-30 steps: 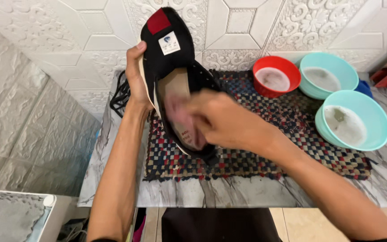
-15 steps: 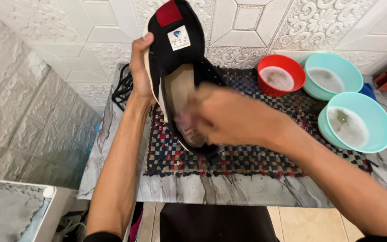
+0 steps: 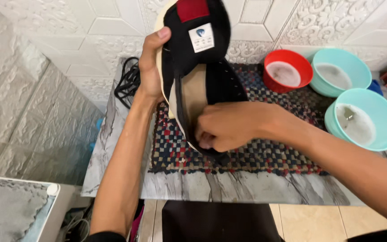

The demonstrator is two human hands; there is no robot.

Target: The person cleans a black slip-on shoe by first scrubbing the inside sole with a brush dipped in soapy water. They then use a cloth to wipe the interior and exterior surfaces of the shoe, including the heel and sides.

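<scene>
A black shoe [image 3: 202, 58] with a red heel patch, a white label on its tongue and a tan insole stands almost upright above a woven checked mat [image 3: 265, 157]. My left hand [image 3: 151, 62] grips the shoe's cream-soled side near the heel. My right hand [image 3: 225, 127] is closed, its fingers pushed into the shoe's opening near the toe end against the insole. What the fingers pinch is hidden inside the shoe.
On the marble-patterned table [image 3: 247, 188] stand a red bowl [image 3: 288, 70] and two teal bowls [image 3: 341, 71] [image 3: 367, 118] holding cloudy water, at the right. A black cable [image 3: 128, 83] lies coiled at the back left. Embossed white wall tiles rise behind. A grey cloth-covered surface [image 3: 10, 210] sits lower left.
The shoe has stayed gripped in my left hand and risen slightly in view. My right hand has shifted lower along the inside of the shoe toward the toe.
</scene>
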